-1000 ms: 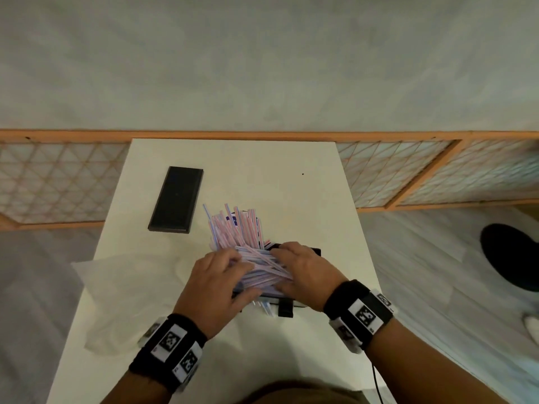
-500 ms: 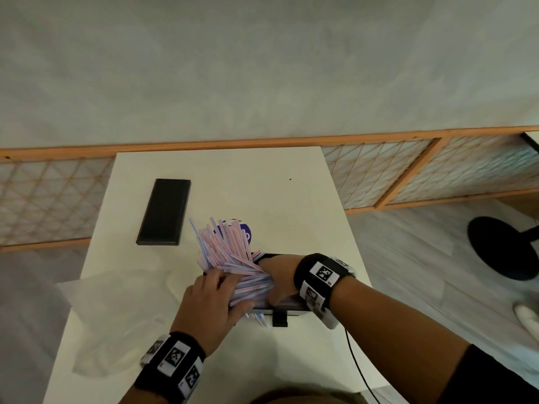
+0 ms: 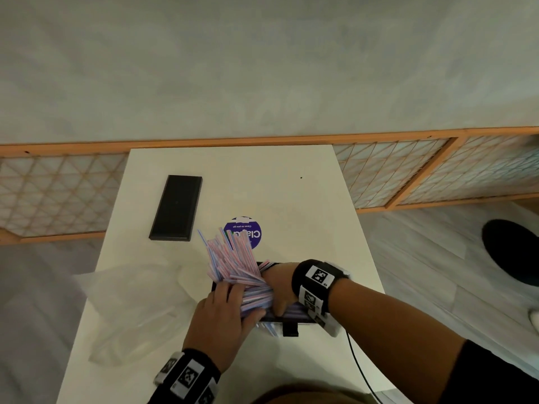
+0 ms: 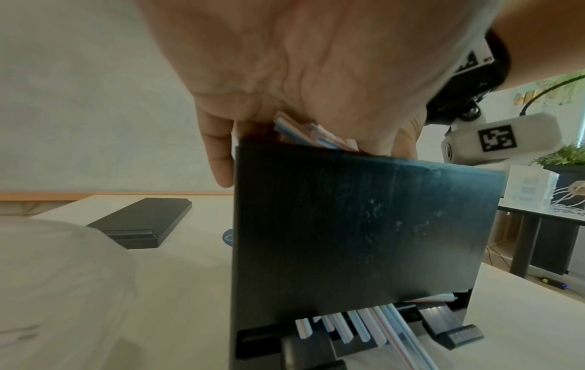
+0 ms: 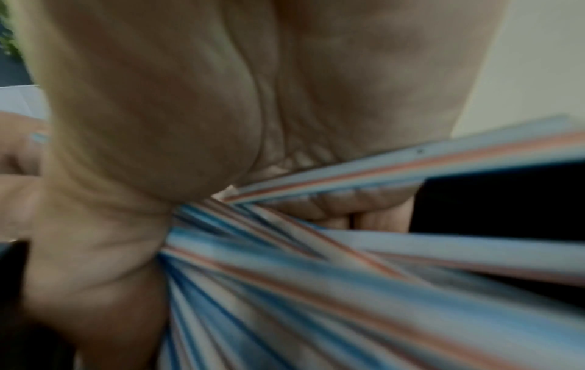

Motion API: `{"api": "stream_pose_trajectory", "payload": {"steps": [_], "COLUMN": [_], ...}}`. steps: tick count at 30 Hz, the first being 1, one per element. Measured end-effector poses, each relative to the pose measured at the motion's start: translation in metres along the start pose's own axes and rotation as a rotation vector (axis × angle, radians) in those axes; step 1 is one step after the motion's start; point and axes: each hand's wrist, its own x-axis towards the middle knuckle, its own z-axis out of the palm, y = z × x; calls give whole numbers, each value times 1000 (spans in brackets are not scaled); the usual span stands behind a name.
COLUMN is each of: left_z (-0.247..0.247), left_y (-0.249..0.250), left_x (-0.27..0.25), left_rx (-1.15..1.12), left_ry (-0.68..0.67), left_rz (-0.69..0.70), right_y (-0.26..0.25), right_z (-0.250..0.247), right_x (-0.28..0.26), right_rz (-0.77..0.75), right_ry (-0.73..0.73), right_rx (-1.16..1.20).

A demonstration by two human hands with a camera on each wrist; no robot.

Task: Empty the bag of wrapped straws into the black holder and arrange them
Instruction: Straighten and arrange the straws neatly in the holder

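Observation:
A thick fan of pink-and-blue wrapped straws (image 3: 233, 263) leans out of the black holder (image 3: 287, 319) near the table's front edge, with the free ends pointing away and left. My left hand (image 3: 221, 319) lies over the near end of the bundle, thumb tucked under it. My right hand (image 3: 277, 290) grips the same bundle from the right, fingers (image 5: 348, 207) curled round the straws (image 5: 348, 288). In the left wrist view the holder's front wall (image 4: 364, 225) fills the middle. Several straw ends (image 4: 348, 328) stick out of its bottom slot.
The crumpled clear plastic bag (image 3: 131, 310) lies left of the holder. A flat black lid (image 3: 175, 208) rests at the back left of the white table (image 3: 306, 214), with a round purple sticker (image 3: 243, 231) beyond the straws. A black cable (image 3: 358, 371) hangs off the front right.
My right wrist has swung round to the far right side of the bundle, palm turned toward the straws. The fan has tipped left, uncovering the purple sticker. My left hand stays put.

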Motion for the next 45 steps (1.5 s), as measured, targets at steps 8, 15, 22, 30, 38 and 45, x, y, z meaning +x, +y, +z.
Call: {"api": "stream_pose_trajectory", "payload": {"steps": [8, 15, 22, 30, 38, 45], "left_z": [0, -13, -28, -37, -25, -19], "left_y": [-4, -5, -12, -17, -11, -14], "left_x": [-3, -3, -7, -15, -12, -9], "left_rx": [-132, -312, -354, -460, -329, -110], "left_ry": [4, 35, 115, 135, 138, 173], "left_rz": [-54, -85, -112, -215, -78, 80], "right_y": [4, 0, 10, 11, 2, 12], "right_z": [17, 6, 8, 25, 38, 47], "right_x": [-13, -35, -64, -71, -51, -41], "right_rz": [30, -6, 3, 26, -12, -67], "right_ry": [254, 300, 366, 465, 504, 536], "right_rx": [-148, -47, -39, -192, -193, -188]}}
